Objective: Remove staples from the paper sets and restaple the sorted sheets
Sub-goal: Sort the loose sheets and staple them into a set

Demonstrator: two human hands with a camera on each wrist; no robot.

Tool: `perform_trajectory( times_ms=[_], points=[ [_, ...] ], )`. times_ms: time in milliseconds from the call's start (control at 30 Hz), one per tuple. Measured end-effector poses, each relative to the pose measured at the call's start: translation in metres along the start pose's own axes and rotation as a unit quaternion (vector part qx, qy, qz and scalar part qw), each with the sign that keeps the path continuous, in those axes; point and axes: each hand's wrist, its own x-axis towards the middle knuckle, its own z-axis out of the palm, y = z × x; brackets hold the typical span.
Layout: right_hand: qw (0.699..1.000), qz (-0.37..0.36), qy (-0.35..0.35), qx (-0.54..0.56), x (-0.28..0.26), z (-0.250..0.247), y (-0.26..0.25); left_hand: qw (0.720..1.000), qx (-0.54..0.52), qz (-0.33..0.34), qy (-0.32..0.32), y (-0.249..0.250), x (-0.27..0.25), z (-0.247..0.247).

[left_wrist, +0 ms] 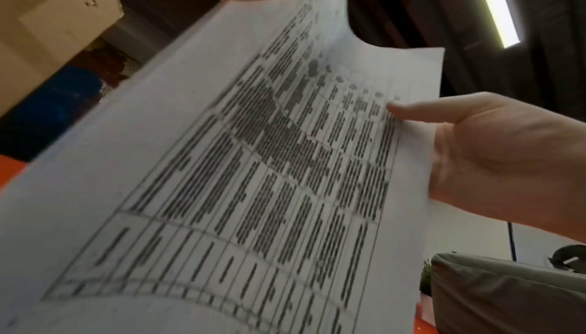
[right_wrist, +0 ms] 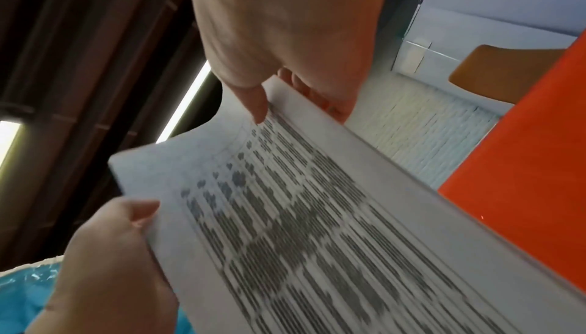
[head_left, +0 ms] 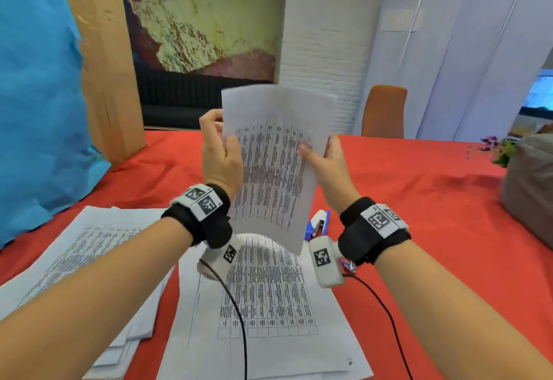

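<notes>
Both hands hold a printed paper set (head_left: pixel 272 167) upright above the red table (head_left: pixel 419 200). My left hand (head_left: pixel 220 152) grips its left edge, thumb on the front. My right hand (head_left: pixel 324 161) pinches the right edge, thumb on the printed face. The left wrist view shows the paper set (left_wrist: pixel 253 164) with the right hand (left_wrist: pixel 494 154) at its far edge. In the right wrist view the right thumb (right_wrist: pixel 253 101) presses the paper set (right_wrist: pixel 317 214) and the left hand (right_wrist: pixel 117 251) holds the opposite edge. A blue-and-white stapler (head_left: pixel 318 224) lies on the table below the sheets.
A printed sheet (head_left: pixel 263 304) lies flat between my forearms, and a spread pile of papers (head_left: pixel 89 254) lies to the left. A cardboard box (head_left: pixel 104 65) and blue wrap (head_left: pixel 36 95) stand at the left. A grey bag (head_left: pixel 529 185) sits at right, an orange chair (head_left: pixel 384 111) behind.
</notes>
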Motion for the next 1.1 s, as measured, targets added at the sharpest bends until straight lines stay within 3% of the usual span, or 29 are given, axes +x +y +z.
perform_trajectory(
  times_ms=[100, 233, 300, 400, 500, 567, 600, 633, 700, 767, 867, 967, 1033, 1100],
  points=[
    [0.989, -0.081, 0.031, -0.121, 0.011, -0.014, -0.009, 0.999, 0.013, 0.034, -0.03, 0.0, 0.005, -0.008],
    [0.915, -0.272, -0.02, -0.295, 0.02, -0.02, -0.03, 0.989, 0.068, 0.083, -0.101, -0.002, 0.017, -0.011],
    [0.877, -0.31, -0.027, -0.367, 0.026, -0.022, -0.035, 0.986, 0.101, 0.074, -0.108, -0.002, 0.022, -0.012],
    [0.869, -0.331, -0.01, -0.367, 0.033, -0.029, -0.04, 0.988, 0.107, 0.069, -0.082, -0.001, 0.028, -0.015],
    [0.918, -0.257, -0.005, -0.301, 0.033, -0.034, -0.041, 0.993, 0.078, 0.048, -0.079, 0.001, 0.031, -0.016],
    [0.983, -0.126, 0.006, -0.131, 0.027, -0.036, -0.036, 0.997, -0.008, -0.024, -0.077, -0.004, 0.032, -0.016],
    [0.998, -0.052, -0.02, -0.032, 0.023, -0.036, -0.031, 0.994, -0.033, -0.067, -0.083, -0.008, 0.03, -0.015],
    [0.998, 0.004, -0.061, 0.026, 0.018, -0.035, -0.025, 0.989, -0.03, -0.099, -0.101, -0.011, 0.029, -0.013],
    [0.993, 0.028, -0.114, -0.013, 0.011, -0.027, -0.017, 0.988, 0.037, -0.086, -0.127, -0.01, 0.026, -0.007],
    [0.994, -0.008, -0.086, -0.059, 0.01, -0.019, -0.019, 0.993, 0.072, -0.031, -0.091, -0.004, 0.025, -0.001],
    [0.998, -0.019, -0.052, -0.027, 0.015, -0.016, -0.023, 0.998, 0.064, 0.003, -0.009, 0.004, 0.025, -0.002],
    [0.996, 0.013, -0.074, -0.053, 0.007, -0.018, -0.005, 0.993, 0.09, -0.043, -0.062, -0.01, 0.008, -0.007],
    [0.98, 0.045, -0.132, -0.145, 0.0, -0.022, 0.01, 0.985, 0.131, -0.055, -0.099, -0.018, -0.004, -0.011],
    [0.941, 0.11, -0.213, -0.238, 0.001, -0.031, 0.022, 0.984, 0.156, -0.055, -0.067, -0.017, 0.005, -0.019]
  ],
)
